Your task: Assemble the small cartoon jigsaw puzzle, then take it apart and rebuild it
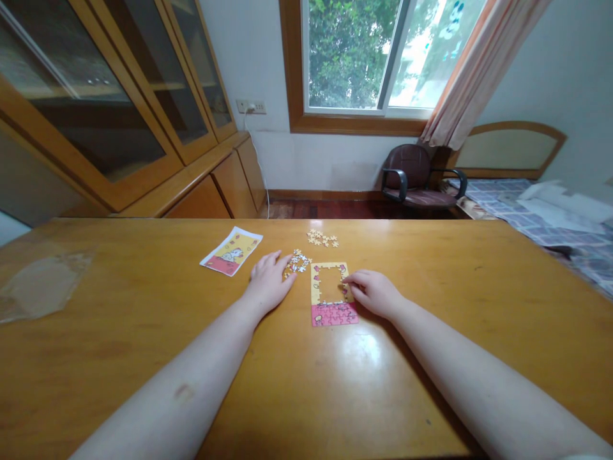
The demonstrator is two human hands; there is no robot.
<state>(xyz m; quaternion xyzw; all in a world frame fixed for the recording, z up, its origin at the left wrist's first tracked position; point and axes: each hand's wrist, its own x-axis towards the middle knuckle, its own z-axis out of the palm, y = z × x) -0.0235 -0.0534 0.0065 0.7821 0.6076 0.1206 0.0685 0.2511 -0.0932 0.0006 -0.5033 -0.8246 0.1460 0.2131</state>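
Observation:
A partly assembled jigsaw puzzle [334,314] lies flat on the table, its yellow border and pink lower part joined around a gap in the middle. My right hand [376,292] is at its right border, fingers curled and pressed together, the tips touching the inner edge. Whatever they pinch, if anything, is too small to make out. Left of the puzzle, my left hand [271,281] rests palm down with fingers apart, beside a small heap of loose puzzle pieces [300,260]. A printed reference picture [232,251] lies beyond that hand, to the left.
More loose pieces [322,239], pale side up, lie near the table's far edge. A clear plastic bag [38,284] is on the left of the wooden table [297,396]. Beyond stand a glass-door cabinet [143,83], an office chair [412,172] and a bed [550,211].

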